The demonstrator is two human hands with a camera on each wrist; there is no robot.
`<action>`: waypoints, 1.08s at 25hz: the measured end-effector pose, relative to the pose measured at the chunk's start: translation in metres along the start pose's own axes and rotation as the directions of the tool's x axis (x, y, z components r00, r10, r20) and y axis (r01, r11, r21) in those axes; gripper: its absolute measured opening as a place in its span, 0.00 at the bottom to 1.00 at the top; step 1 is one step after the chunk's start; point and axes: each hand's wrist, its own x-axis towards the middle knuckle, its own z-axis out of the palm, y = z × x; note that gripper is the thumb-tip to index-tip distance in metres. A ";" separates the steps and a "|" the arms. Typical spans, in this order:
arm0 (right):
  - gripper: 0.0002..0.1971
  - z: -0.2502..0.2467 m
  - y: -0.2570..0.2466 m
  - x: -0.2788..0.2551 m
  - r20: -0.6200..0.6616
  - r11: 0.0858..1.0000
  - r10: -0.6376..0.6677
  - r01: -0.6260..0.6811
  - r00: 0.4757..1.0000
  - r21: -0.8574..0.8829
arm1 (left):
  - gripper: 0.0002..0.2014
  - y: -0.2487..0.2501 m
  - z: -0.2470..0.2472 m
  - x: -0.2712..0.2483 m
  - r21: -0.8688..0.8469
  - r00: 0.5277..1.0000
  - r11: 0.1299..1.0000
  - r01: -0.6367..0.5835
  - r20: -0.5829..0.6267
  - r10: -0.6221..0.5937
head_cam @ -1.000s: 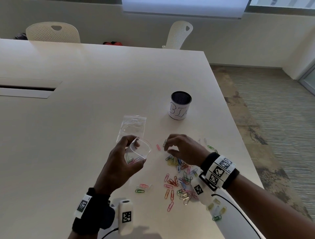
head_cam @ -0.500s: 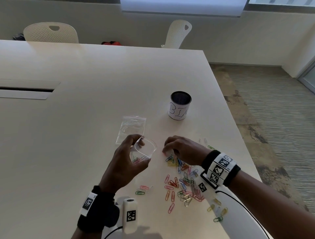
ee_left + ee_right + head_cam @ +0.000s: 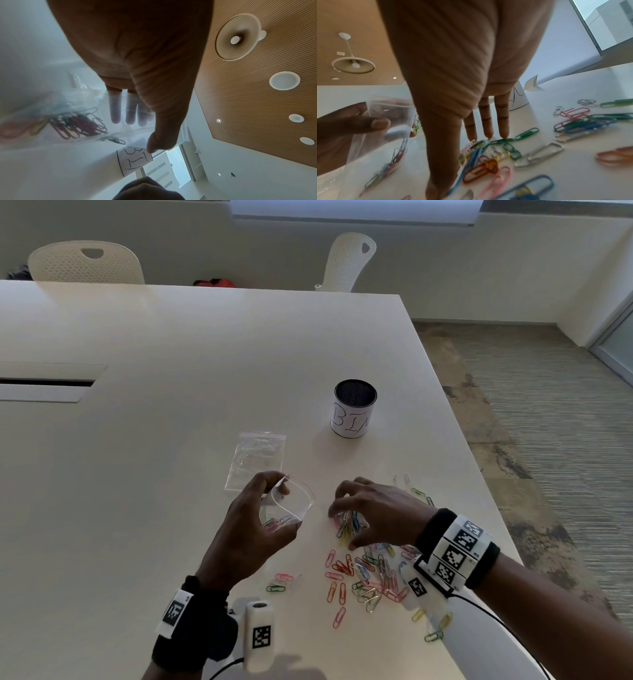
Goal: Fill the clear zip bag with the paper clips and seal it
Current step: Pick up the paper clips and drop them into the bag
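Observation:
My left hand (image 3: 270, 508) holds a clear zip bag (image 3: 294, 501) upright just above the table, thumb and fingers keeping its mouth open. Several coloured clips lie in its bottom (image 3: 77, 125). The right hand (image 3: 346, 525) is just right of the bag, palm down and spread over a bunch of paper clips (image 3: 489, 152). Its fingertips (image 3: 488, 134) and thumb touch the bunch, which lies flat on the table between them. More loose paper clips (image 3: 370, 577) are scattered under and behind the right wrist.
A second clear zip bag (image 3: 255, 460) lies flat beyond the left hand. A white cup marked "BIN" (image 3: 354, 412) stands further back. The table's right edge (image 3: 479, 501) is close to the clips. Two white chairs stand at the far side.
My right hand has dropped slightly toward me and set its fingers around a bunch of clips. The left hand shifted the open bag a little to the right, closer to it.

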 end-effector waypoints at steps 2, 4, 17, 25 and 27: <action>0.20 0.001 0.000 -0.005 -0.046 0.999 -0.013 0.015 0.999 0.043 | 0.30 -0.001 0.002 0.001 -0.010 1.000 1.000 -0.001 -0.002 0.001; 0.17 0.001 0.000 -0.009 -0.057 0.997 -0.011 0.015 0.998 0.079 | 0.30 -0.002 0.002 0.000 -0.017 1.000 1.000 0.000 0.000 0.000; 0.08 0.016 -0.002 -0.011 -0.216 0.996 0.005 0.014 0.976 0.086 | 0.32 0.000 0.003 0.000 -0.017 1.000 1.000 -0.011 -0.022 0.011; 0.03 0.006 0.008 -0.015 -0.307 0.849 0.278 -0.083 0.910 0.522 | 0.30 0.005 0.004 -0.001 0.007 1.000 1.000 -0.021 0.008 0.021; 0.04 -0.004 0.003 -0.018 -0.328 0.764 0.332 -0.049 0.884 0.643 | 0.29 0.007 0.005 0.000 0.001 1.000 1.000 -0.020 0.018 0.020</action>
